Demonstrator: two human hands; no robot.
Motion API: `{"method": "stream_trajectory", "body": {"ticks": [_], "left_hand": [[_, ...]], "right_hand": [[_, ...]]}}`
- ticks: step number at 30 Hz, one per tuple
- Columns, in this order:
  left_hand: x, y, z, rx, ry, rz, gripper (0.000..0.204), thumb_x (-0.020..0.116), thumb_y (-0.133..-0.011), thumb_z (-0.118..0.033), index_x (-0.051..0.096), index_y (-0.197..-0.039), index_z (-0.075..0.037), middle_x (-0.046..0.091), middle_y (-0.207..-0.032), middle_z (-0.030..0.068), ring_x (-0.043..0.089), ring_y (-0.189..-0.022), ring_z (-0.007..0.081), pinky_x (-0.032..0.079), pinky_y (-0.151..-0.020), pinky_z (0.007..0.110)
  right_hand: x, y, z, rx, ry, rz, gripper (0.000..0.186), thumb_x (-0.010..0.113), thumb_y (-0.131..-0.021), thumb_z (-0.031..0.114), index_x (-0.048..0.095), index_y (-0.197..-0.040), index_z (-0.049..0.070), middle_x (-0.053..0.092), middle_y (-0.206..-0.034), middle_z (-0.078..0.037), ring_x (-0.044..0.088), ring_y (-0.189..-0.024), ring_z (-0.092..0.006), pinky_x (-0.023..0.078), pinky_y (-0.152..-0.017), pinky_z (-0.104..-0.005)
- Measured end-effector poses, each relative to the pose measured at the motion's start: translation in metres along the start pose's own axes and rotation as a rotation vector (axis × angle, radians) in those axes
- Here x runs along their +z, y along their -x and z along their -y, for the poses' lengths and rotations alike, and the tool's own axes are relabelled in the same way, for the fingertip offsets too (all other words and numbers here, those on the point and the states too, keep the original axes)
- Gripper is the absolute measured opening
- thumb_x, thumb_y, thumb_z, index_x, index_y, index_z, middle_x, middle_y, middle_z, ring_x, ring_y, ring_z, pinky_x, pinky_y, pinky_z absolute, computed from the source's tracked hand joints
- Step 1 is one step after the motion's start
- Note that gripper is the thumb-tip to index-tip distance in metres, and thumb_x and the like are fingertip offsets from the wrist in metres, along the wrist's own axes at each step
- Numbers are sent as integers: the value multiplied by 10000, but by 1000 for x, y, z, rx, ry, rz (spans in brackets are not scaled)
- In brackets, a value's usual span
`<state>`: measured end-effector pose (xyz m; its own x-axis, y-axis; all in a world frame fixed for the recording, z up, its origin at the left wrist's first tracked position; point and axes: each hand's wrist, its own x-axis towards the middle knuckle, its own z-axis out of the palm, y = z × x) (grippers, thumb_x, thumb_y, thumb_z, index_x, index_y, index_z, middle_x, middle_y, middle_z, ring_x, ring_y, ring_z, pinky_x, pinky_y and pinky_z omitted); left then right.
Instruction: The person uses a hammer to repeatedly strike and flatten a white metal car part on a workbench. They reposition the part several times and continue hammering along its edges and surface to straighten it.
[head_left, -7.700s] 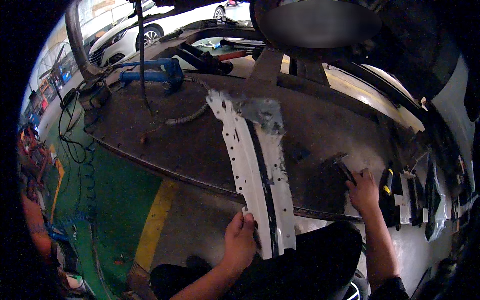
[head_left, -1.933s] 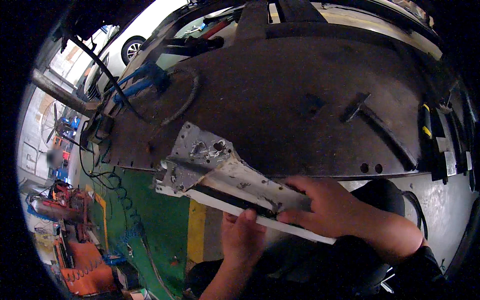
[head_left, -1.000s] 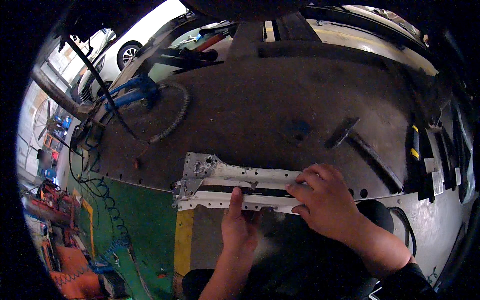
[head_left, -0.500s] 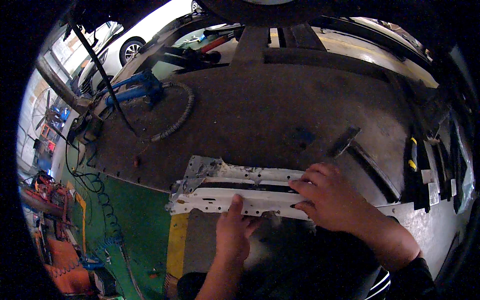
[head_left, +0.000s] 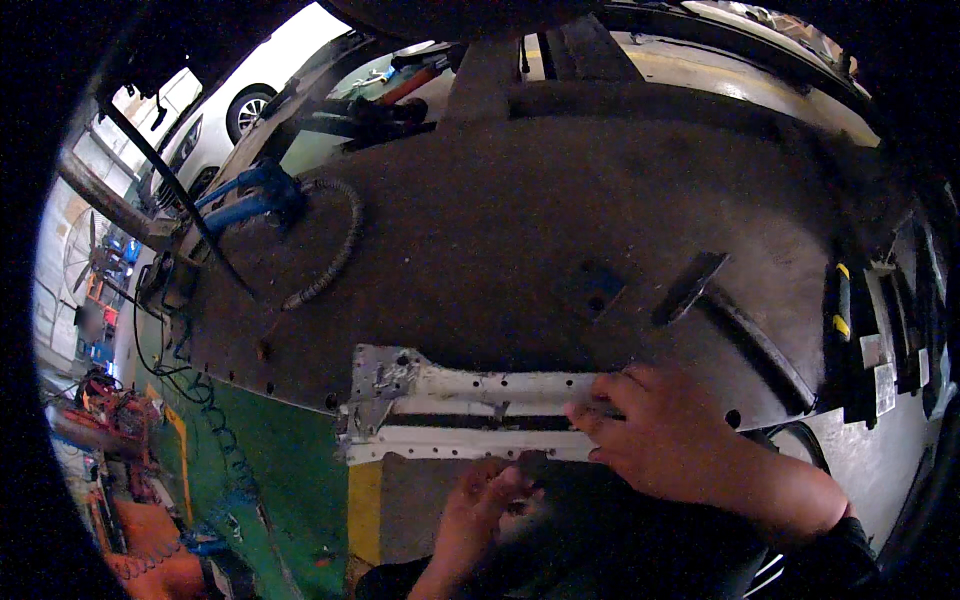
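Observation:
A long white sheet-metal car body panel (head_left: 470, 445) lies at the near edge of the dark metal table, its left end grey and torn. A dark slot runs along its length, and small holes line its edges. My right hand (head_left: 675, 430) is closed over the panel's right part, with bent fingers and thumb across it. My left hand (head_left: 485, 510) hangs just below the panel's near edge, fingers curled and blurred; whether it touches the panel or holds anything is unclear.
A hammer (head_left: 750, 345) rests on the table (head_left: 480, 240) right of the panel. At the far left lie a blue hydraulic tool (head_left: 250, 200) and its ribbed hose (head_left: 350, 235). Dark bars with a yellow-marked tool (head_left: 842, 300) stand along the right edge. A coiled air hose (head_left: 225, 455) hangs left.
My left thumb has come off the panel's face, and that hand has dropped below the near edge. The panel appears lower in view and more level. My right hand stays on it.

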<state>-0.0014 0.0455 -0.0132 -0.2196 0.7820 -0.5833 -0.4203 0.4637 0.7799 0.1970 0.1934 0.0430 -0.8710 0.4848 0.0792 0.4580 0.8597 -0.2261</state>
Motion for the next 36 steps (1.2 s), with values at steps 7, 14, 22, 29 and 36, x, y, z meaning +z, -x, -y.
{"method": "stream_trajectory", "body": {"ticks": [7, 14, 22, 29, 36], "left_hand": [[-3, -26, 22, 86, 680, -46, 399, 647, -921, -301, 520, -1226, -78, 607, -1189, 78, 568, -1137, 247, 453, -968, 455], [5, -44, 8, 270, 648, -100, 468, 674, -907, -295, 491, -1290, -100, 601, -1192, 85, 558, -1170, 262, 499, -959, 449], [17, -30, -16, 192, 604, -173, 507, 712, -885, -268, 477, -1295, -85, 589, -1209, 77, 579, -1137, 239, 505, -936, 431], [22, -40, -17, 238, 573, -170, 436, 694, -900, -257, 514, -1247, -64, 618, -1167, 85, 620, -1074, 246, 550, -901, 412], [14, -44, -12, 232, 707, -171, 520, 731, -857, -132, 463, -1295, -51, 596, -1182, 93, 621, -1056, 250, 542, -889, 453]], "right_hand": [[6, 0, 13, 61, -21, -86, 339, 656, -808, 186, 681, -1141, 129, 587, -1080, -94, 594, -955, -285, 543, -778, -394], [5, -1, 5, 46, -128, -110, 445, 707, -791, 215, 622, -1208, 84, 562, -1111, -127, 573, -1000, -317, 507, -854, -412], [2, -9, -5, -6, -205, -62, 527, 738, -785, 344, 611, -1205, 52, 575, -1139, -155, 578, -1039, -352, 495, -895, -449], [-4, -12, -5, 110, -293, -119, 498, 747, -784, 326, 623, -1172, 39, 564, -1166, -158, 559, -1079, -362, 460, -949, -443], [-54, 9, -53, 787, 183, -115, 458, 702, -819, 265, 616, -1201, 27, 588, -1200, -213, 549, -1160, -358, 435, -999, -428]]}}
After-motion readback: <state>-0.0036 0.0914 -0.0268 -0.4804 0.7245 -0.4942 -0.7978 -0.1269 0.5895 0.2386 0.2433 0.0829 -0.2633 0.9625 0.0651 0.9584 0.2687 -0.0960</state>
